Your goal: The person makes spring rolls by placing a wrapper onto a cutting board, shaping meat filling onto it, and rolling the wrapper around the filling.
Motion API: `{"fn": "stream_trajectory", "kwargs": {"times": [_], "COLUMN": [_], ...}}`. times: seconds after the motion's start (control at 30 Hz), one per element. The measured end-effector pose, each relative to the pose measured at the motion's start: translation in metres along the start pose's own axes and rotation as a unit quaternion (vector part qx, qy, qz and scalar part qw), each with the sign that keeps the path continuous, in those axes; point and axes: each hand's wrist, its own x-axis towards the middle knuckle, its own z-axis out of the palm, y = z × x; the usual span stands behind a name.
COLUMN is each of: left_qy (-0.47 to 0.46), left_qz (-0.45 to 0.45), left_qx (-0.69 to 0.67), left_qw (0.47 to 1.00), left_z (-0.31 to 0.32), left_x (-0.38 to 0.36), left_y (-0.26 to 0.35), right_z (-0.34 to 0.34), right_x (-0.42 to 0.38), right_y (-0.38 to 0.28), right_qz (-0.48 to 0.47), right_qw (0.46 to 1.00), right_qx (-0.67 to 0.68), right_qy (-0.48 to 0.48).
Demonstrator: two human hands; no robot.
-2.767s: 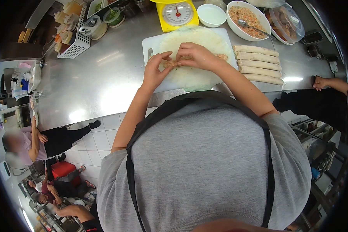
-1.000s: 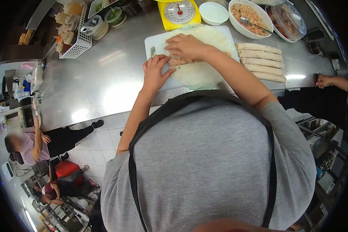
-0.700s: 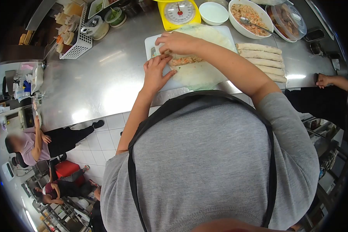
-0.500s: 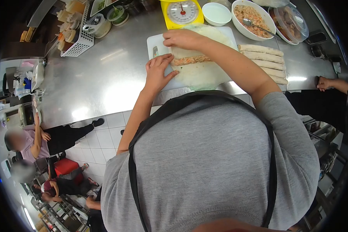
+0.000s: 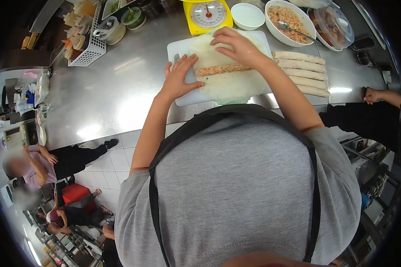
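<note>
A pale, thin wrapper sheet (image 5: 223, 89) lies spread over a white cutting board (image 5: 179, 99). Across its middle runs a strip of orange-pink minced filling (image 5: 218, 70). My left hand (image 5: 179, 81) is at the left end of the strip, fingers spread, the thumb close to the sheet below the filling. Over the upper part of the sheet is my right hand (image 5: 241, 48), fingers apart and slightly bent, with nothing visible in it. To the right lie several finished pale rolls (image 5: 300, 71) side by side.
Behind the board stand a yellow kitchen scale (image 5: 207, 18), a white bowl (image 5: 247, 17), a filling bowl with a spoon (image 5: 289, 22) and a lidded container (image 5: 332, 26). A white basket of bottles (image 5: 82, 49) is at left. Another person's hand (image 5: 372, 94) rests at the right table edge.
My right hand has moved right and up from the left end of the filling, uncovering more of the strip. My left hand has turned slightly, its fingers spreading wider.
</note>
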Motion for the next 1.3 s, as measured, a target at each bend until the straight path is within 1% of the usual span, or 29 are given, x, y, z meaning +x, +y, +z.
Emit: {"fn": "stream_trajectory", "kwargs": {"times": [0.03,0.1,0.13,0.2,0.23,0.3,0.33,0.4,0.43,0.5,0.53,0.6,0.63,0.7,0.77,0.8,0.83,0.87,0.93,0.97,1.03,1.07,1.13,1.2,1.23,1.27,1.3], "left_qy": [-0.002,0.055,0.051,0.041,0.038,0.009,0.005,0.017,0.015,0.038,0.035,-0.014,-0.017,0.052,0.039,0.026,0.013,0.012,-0.035,-0.038,-0.069,-0.072,-0.152,-0.158,-0.161,-0.162,-0.157], "left_qz": [0.004,0.037,0.042,-0.001,0.003,0.010,0.017,0.055,0.061,0.093,0.098,0.121,0.129,0.148,0.192,0.229,0.266,0.271,0.329,0.335,0.318,0.322,0.277,0.296,0.313,0.312,0.315], "left_qx": [-0.001,-0.143,-0.144,-0.122,-0.123,-0.033,-0.035,0.053,0.052,0.117,0.119,0.123,0.124,0.063,0.049,0.023,-0.003,-0.005,-0.026,-0.029,0.087,0.085,0.082,0.079,0.076,0.076,-0.019], "left_qw": [1.000,0.988,0.987,0.992,0.992,0.999,0.999,0.997,0.997,0.988,0.987,0.985,0.984,0.986,0.979,0.973,0.964,0.963,0.943,0.941,0.942,0.940,0.945,0.939,0.933,0.933,0.936], "left_z": [0.000,-0.001,-0.001,-0.003,-0.002,-0.001,0.000,0.001,0.001,-0.001,-0.006,-0.019,-0.024,-0.032,-0.025,-0.013,0.000,0.016,0.053,0.063,0.075,0.076,0.072,0.063,0.060,0.060,0.059], "left_x": [0.001,0.004,0.004,-0.002,-0.003,-0.003,-0.002,-0.002,-0.004,-0.005,-0.003,0.006,0.016,0.049,0.086,0.104,0.122,0.138,0.159,0.164,0.170,0.174,0.182,0.184,0.185,0.185,0.186], "left_y": [-0.003,-0.014,-0.014,-0.010,-0.007,-0.001,0.000,0.003,0.006,0.009,0.010,0.014,0.021,0.041,0.065,0.074,0.083,0.090,0.097,0.102,0.110,0.113,0.116,0.118,0.116,0.111,0.106], "right_z": [-0.010,-0.030,-0.041,-0.059,-0.063,-0.068,-0.069,-0.071,-0.071,-0.071,-0.071,-0.071,-0.072,-0.070,-0.066,-0.065,-0.064,-0.063,-0.063,-0.062,-0.061,-0.060,-0.054,-0.049,-0.045,-0.040,-0.037], "right_x": [-0.009,-0.029,-0.039,-0.061,-0.071,-0.092,-0.101,-0.116,-0.124,-0.133,-0.137,-0.142,-0.142,-0.144,-0.144,-0.144,-0.143,-0.143,-0.142,-0.142,-0.141,-0.141,-0.141,-0.137,-0.137,-0.137,-0.137], "right_y": [0.002,0.004,0.004,0.001,0.000,0.004,0.004,0.003,0.003,0.005,0.006,0.005,0.002,-0.001,-0.001,-0.002,-0.004,-0.005,-0.010,-0.013,-0.019,-0.021,-0.023,-0.026,-0.023,-0.020,-0.017], "right_qz": [0.003,0.067,0.072,0.179,0.190,0.217,0.240,0.254,0.264,0.274,0.285,0.300,0.301,0.306,0.327,0.330,0.325,0.320,0.326,0.327,0.351,0.371,0.378,0.397,0.398,0.383,0.367], "right_qw": [1.000,0.995,0.994,0.982,0.978,0.972,0.965,0.961,0.957,0.951,0.948,0.941,0.942,0.940,0.936,0.934,0.936,0.938,0.936,0.935,0.928,0.922,0.919,0.908,0.908,0.912,0.914], "right_qx": [-0.002,0.059,0.056,0.050,0.060,0.057,0.056,0.039,0.035,0.032,0.044,0.054,0.042,0.029,-0.002,-0.003,-0.002,-0.002,0.003,0.011,0.008,0.007,-0.003,-0.028,-0.027,-0.066,-0.106], "right_qy": [0.002,0.054,0.058,0.042,0.060,0.075,0.087,0.105,0.119,0.138,0.137,0.144,0.146,0.151,0.131,0.134,0.134,0.135,0.137,0.135,0.124,0.108,0.110,0.129,0.129,0.134,0.139]}}
